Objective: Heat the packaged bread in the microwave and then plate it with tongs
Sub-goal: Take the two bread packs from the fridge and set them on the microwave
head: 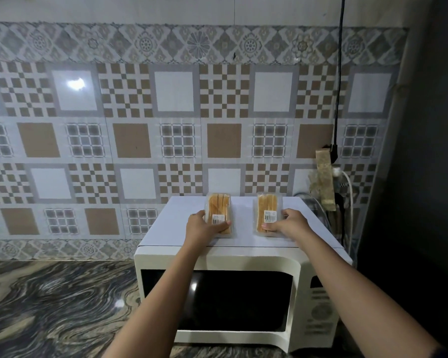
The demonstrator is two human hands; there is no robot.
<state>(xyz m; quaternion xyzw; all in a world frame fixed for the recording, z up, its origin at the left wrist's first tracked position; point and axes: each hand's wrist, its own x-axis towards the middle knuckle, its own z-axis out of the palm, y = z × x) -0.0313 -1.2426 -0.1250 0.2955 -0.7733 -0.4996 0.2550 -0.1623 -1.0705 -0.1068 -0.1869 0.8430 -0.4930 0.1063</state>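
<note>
Atop the microwave, long axes pointing away from the person: left hand grips left bread pack at near end, right hand grips right bread pack likewise.

Atop the white microwave, your left hand grips one bread pack, your right hand the other pack.

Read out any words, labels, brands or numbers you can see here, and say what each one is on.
Left sticker, on the left bread pack: barcode and print, too small to read.
Right sticker, on the right bread pack: barcode and print, too small to read.
Control panel of the microwave: markings too blurred to read.
No text can be quoted.
</note>
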